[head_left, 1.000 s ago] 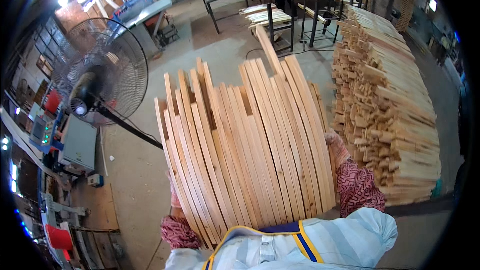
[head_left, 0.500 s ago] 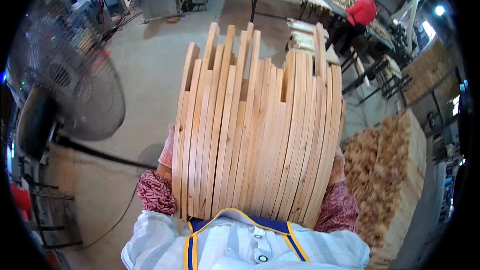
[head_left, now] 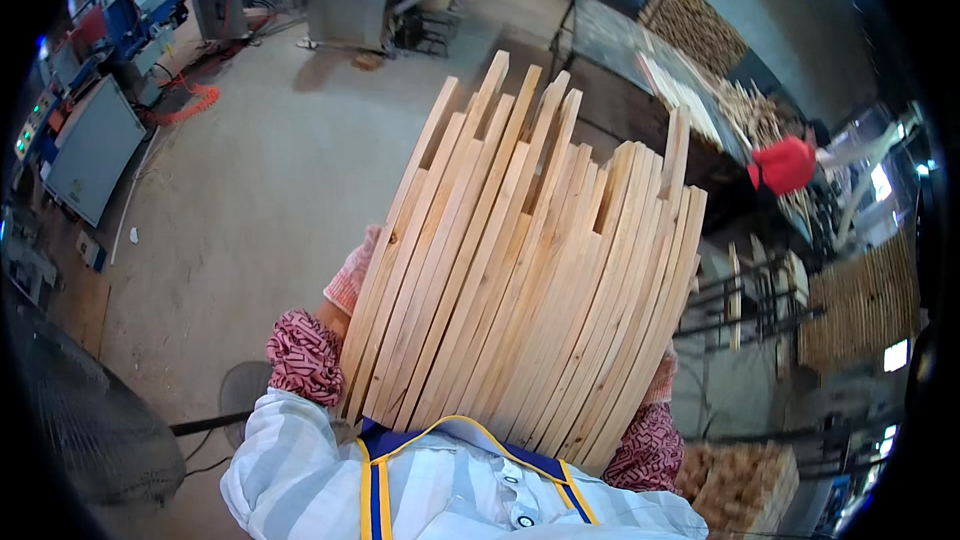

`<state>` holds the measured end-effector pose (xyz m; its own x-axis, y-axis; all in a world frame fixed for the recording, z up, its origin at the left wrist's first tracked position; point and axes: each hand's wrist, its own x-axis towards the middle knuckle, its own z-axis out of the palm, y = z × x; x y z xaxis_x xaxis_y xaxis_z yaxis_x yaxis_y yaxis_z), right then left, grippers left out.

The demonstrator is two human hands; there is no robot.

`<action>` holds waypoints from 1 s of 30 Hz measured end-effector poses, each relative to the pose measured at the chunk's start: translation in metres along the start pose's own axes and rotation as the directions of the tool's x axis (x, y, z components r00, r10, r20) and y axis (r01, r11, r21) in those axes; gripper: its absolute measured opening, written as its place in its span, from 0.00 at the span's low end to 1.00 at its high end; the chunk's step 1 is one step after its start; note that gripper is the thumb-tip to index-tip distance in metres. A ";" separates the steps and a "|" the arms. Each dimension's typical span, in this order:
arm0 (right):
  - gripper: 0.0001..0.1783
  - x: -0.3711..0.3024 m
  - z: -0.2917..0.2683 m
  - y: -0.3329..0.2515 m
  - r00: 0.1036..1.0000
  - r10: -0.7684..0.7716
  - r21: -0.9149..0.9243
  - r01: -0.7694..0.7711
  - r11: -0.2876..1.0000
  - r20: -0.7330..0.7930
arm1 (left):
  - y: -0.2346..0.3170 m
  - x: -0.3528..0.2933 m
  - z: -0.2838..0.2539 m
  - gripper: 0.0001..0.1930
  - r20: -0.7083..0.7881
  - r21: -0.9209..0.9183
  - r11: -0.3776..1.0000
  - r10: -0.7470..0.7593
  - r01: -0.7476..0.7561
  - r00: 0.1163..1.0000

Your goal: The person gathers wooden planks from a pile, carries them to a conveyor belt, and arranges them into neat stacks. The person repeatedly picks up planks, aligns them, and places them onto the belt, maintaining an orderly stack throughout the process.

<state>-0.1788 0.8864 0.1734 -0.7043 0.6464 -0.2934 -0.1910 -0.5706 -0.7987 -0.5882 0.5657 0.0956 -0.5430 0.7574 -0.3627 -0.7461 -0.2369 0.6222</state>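
A wide bundle of pale wooden strips rests across my arms and against my chest, their far ends uneven, several sticking out beyond the others. My left hand, in a pink knit glove, holds the bundle at its left side. On the opposite side my right hand, gloved alike, supports it. Fingers of both hands are hidden beneath and behind the wood. Patterned red sleeve covers sit on both forearms, over a striped shirt and a blue apron with yellow trim.
A blue-grey machine stands ahead left, beside a grey cabinet. A fan is low at left. Ahead right, a person in red is by a long table with wood strips. A wood stack stands lower right.
I have moved forward with the bundle, and my view has turned left. The fan and the right-hand wood stack now appear lower; the table and the person in red lie farther right.
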 end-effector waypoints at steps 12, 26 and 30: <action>0.29 0.044 -0.037 0.008 0.951 -0.149 -0.265 0.223 0.938 0.270 | -0.001 -0.070 0.004 0.38 -0.144 0.155 0.972 0.198 -0.175 0.970; 0.25 0.060 -0.028 0.021 0.995 -0.084 0.033 0.086 0.996 -0.047 | -0.005 -0.045 -0.009 0.40 0.005 0.272 0.904 0.341 -0.329 0.940; 0.24 0.043 0.017 0.003 0.994 -0.034 -0.221 0.057 0.974 0.105 | 0.002 -0.066 0.030 0.39 -0.073 0.152 0.956 0.266 -0.253 0.961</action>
<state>-0.2212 0.9041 0.1672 -0.7652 0.6088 -0.2094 -0.0750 -0.4072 -0.9102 -0.5428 0.5332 0.1416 -0.7485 0.6206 -0.2338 -0.5173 -0.3257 0.7914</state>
